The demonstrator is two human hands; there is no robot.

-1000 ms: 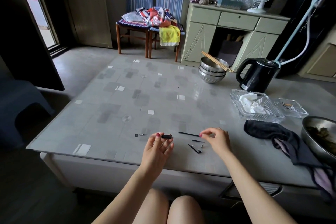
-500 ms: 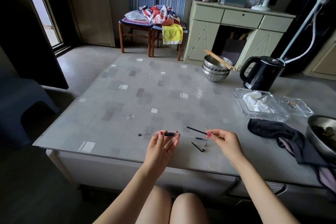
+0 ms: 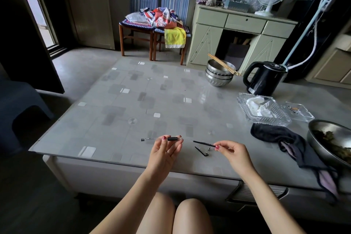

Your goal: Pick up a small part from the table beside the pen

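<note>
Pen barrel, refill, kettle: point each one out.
pen barrel (image 3: pixel 173 139), head view, on its black grip section
pen refill (image 3: pixel 204 144), head view, mid-length of the thin dark rod
black electric kettle (image 3: pixel 266 80), head view, on its body

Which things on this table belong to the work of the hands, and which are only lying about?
In hand:
- left hand holds clear pen barrel
- right hand pinches thin black refill
- small black clip, loose beside them

Lying about:
- kettle
- steel bowls with chopsticks
- glass dish
- dark cloth
</note>
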